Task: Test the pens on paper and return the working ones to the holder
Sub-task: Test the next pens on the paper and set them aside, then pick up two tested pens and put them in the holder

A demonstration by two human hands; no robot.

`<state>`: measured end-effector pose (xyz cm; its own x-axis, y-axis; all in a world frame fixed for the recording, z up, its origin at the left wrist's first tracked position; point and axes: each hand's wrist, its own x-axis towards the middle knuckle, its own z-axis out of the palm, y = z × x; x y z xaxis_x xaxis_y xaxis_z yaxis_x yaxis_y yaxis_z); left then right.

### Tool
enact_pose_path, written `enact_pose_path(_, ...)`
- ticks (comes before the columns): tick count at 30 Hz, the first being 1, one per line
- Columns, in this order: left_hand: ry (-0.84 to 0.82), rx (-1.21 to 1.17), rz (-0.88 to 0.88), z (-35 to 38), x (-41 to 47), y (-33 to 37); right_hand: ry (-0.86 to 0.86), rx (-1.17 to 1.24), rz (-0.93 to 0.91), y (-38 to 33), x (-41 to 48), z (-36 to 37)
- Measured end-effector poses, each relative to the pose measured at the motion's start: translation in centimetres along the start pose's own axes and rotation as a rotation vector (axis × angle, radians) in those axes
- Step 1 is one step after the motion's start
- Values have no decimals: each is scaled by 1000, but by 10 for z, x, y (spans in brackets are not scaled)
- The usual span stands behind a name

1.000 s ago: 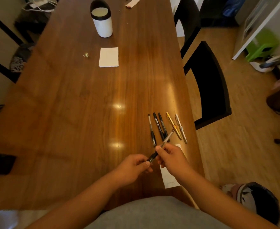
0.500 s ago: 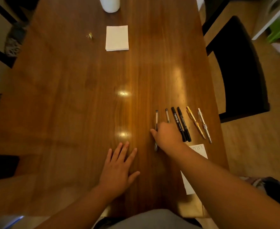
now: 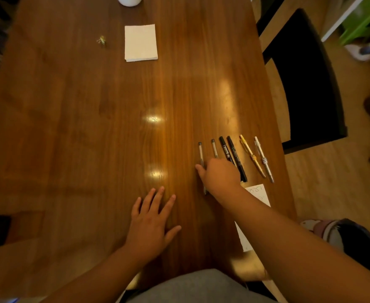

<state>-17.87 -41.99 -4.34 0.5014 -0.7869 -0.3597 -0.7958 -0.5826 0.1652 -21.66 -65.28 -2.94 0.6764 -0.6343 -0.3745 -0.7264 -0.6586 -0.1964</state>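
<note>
Pens (image 3: 226,149), six in all, lie side by side right of centre in the frame, close to the right edge of the surface (image 3: 92,127). Each has its long axis running up-frame, away from me, with the far end leaning slightly left. My right hand (image 3: 220,174) sits over the near ends of the two leftmost. A digit at its left edge touches the leftmost pen (image 3: 200,153), and the back of the hand hides the lower half of the second pen (image 3: 214,148). I cannot tell whether the fingers underneath have closed round anything. My left hand (image 3: 152,219) lies flat on the wood at lower centre, fingers spread and holding nothing, well apart from the row. The scribbled test paper (image 3: 259,193) lies just below the row, partly under my right forearm. The holder (image 3: 129,0), a white cup cut off by the top edge, stands far up-frame and to the left. I judge the right hand should make the pick, pinching across a barrel and then drawing down-frame to the paper.
</note>
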Motion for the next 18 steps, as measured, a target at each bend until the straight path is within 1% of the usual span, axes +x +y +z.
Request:
enact_pose_path(4,13,-26,-1,-9,6,9,34,130,6,30,-20,-15)
enact_pose_path(6,57,-76,41,-16,16,20,52,177,40,53,-32,-22)
enact_pose_path(8,59,-175,81,-27,31,43,59,216,98,81,-40,-27)
enact_pose_path(10,51,-304,73,-40,50,73,79,242,157,108,-41,-32)
enact_pose_path(13,64,-403,-1,-54,81,115,94,260,186,135,-33,-39)
enact_pose_path(15,69,-457,-54,-63,98,131,128,251,182,132,-26,-42)
enact_pose_path(17,102,-449,-165,-70,150,193,102,276,159,179,7,-55)
enact_pose_path(18,104,-470,-200,-76,159,196,106,268,153,174,11,-53)
